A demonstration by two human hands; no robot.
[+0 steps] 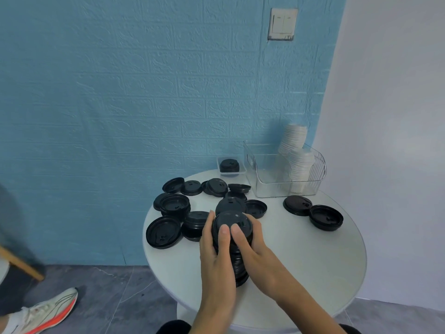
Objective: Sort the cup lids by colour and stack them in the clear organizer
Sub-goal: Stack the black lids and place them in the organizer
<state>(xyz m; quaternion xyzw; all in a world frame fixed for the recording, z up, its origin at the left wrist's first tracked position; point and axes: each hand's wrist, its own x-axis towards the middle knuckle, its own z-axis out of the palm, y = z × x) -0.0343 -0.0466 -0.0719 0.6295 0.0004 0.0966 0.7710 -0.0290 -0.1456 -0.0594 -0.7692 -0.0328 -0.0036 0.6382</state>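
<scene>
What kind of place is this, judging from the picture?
Probably a plain indoor room, perhaps at home, not a café counter: a small round white table against a blue brick-patterned wall, a wall light switch, and grey floor tiles.

round white table (313,256) | loose black lids (166,231) | clear organizer (284,186) | small clear tray (231,173)

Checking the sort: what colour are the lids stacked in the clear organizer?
White, seen in the head view.
</scene>
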